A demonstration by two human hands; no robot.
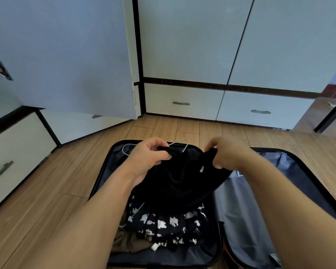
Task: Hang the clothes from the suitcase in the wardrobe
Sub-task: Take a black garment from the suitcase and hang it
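Nearest you, a black-and-white patterned garment (169,223) and an olive cloth (124,242) lie in the open black hard-shell suitcase (105,171) on the wooden plank floor (47,191). Above them, your left hand (146,159) and right hand (224,152) each pinch the top edge of a plain black garment (182,181), a thin wire hanger (179,142) just behind. Beyond stands the white wardrobe (192,45), one door (66,55) open.

Both hands, left hand (147,159) and right hand (224,152), grip a black garment (182,183) above the open suitcase (103,171); a wire hanger (179,142) sticks out behind it
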